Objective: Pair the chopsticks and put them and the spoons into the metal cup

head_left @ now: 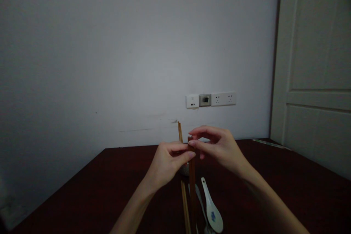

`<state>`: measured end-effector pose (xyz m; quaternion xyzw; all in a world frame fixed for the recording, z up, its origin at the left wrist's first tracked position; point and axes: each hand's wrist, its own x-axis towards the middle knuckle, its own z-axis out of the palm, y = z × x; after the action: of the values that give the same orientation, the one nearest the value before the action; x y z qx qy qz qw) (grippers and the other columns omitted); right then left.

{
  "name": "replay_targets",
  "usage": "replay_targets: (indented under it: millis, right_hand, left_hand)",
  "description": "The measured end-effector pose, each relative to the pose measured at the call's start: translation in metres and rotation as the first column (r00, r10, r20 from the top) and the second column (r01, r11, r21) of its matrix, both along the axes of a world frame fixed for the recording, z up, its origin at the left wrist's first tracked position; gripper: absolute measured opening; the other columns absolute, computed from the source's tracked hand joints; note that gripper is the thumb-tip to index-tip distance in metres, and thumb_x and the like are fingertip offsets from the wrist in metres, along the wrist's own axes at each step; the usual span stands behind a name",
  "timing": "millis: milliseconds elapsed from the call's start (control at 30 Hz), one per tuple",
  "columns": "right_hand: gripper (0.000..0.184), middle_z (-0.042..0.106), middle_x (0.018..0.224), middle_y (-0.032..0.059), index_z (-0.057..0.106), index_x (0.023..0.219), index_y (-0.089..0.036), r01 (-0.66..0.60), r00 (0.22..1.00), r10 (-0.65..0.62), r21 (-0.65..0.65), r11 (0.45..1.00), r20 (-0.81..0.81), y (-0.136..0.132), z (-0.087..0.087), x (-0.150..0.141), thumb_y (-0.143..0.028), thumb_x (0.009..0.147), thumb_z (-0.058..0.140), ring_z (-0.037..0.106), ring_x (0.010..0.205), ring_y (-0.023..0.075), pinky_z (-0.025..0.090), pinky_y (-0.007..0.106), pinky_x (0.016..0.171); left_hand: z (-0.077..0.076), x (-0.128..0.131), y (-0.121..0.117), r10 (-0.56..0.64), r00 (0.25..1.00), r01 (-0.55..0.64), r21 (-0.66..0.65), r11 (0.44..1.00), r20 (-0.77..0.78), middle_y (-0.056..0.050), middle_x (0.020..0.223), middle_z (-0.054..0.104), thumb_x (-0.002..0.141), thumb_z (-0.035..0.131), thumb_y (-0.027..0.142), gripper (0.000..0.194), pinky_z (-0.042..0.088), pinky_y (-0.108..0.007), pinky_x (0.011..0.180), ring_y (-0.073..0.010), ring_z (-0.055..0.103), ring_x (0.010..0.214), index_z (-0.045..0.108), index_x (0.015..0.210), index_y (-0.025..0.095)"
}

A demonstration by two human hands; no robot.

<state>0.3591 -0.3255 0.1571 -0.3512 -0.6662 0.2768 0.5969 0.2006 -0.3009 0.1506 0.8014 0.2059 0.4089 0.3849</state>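
"Pinching something?"
"Yes: my left hand (166,163) closes thumb and finger on the dark chopsticks (192,179), just below their top."
"And your right?"
"My right hand (221,147) is half open, thumb touching that top end; whether it grips, I cannot tell."
"Where are they?"
"Over the table (123,175), top near its far edge in my view, left of the white spoon (212,204)."

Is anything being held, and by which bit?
Dark sticks: the left hand pinches them near their upper end; the right hand is at that tip.
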Motion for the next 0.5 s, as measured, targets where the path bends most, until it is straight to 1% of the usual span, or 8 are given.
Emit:
replay_targets:
  millis: [167, 333, 500]
  right_hand:
    - [0.024, 0.061, 0.073, 0.0023, 0.066, 0.082, -0.015, -0.014, 1.000, 0.014, -0.004, 1.000, 0.013, -0.0033, 0.0029, 0.0010, -0.032, 0.065, 0.067, 0.052, 0.046, 0.0060, 0.047, 0.019, 0.041]
    - [0.022, 0.062, 0.075, 0.0033, 0.067, 0.081, -0.016, -0.015, 1.000, 0.015, 0.005, 1.000, 0.019, -0.0061, 0.0050, 0.0013, -0.031, 0.065, 0.067, 0.053, 0.047, 0.0068, 0.047, 0.019, 0.040]
    - [0.018, 0.062, 0.079, 0.0048, 0.068, 0.078, -0.016, -0.038, 0.999, 0.036, 0.038, 0.999, 0.039, -0.0064, 0.0046, 0.0021, -0.030, 0.067, 0.066, 0.056, 0.052, 0.0082, 0.047, 0.018, 0.039]
  left_hand:
    - [0.0002, -0.0010, -0.0009, -0.011, 1.000, 0.011, 0.002, 1.000, -0.011, -0.005, 0.083, 0.066, 0.078, 0.055, 0.025, 0.020, 0.042, -0.025, 0.069, -0.0135, 0.056, 0.074, 0.069, 0.091, 0.017]
    - [0.0003, -0.0015, -0.0017, 0.000, 1.000, 0.000, 0.019, 1.000, -0.029, -0.005, 0.079, 0.065, 0.078, 0.056, 0.026, 0.021, 0.041, -0.025, 0.067, -0.0130, 0.055, 0.071, 0.069, 0.090, 0.016]
    - [0.0013, -0.0010, -0.0018, -0.006, 0.999, 0.007, 0.016, 1.000, -0.033, -0.005, 0.081, 0.066, 0.078, 0.055, 0.025, 0.021, 0.041, -0.024, 0.066, -0.0125, 0.054, 0.070, 0.069, 0.091, 0.017]
